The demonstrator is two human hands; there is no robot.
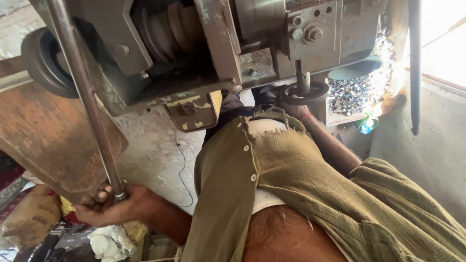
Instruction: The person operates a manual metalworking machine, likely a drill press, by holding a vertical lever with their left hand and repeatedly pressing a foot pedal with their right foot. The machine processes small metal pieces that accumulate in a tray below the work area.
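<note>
The left hand (114,206) has its fingers wrapped round the low end of a long steel lever (82,92), likely stiff and heavy. The right hand (291,107) reaches the handwheel (305,93); its grip cannot be told.

- Beneath you lies the concrete floor (155,155), pale and stained.
- A thin blue wire (183,170) lies curled on it.
- White rags (110,242) and a brown sack (29,216) sit at its lower left edge.
</note>
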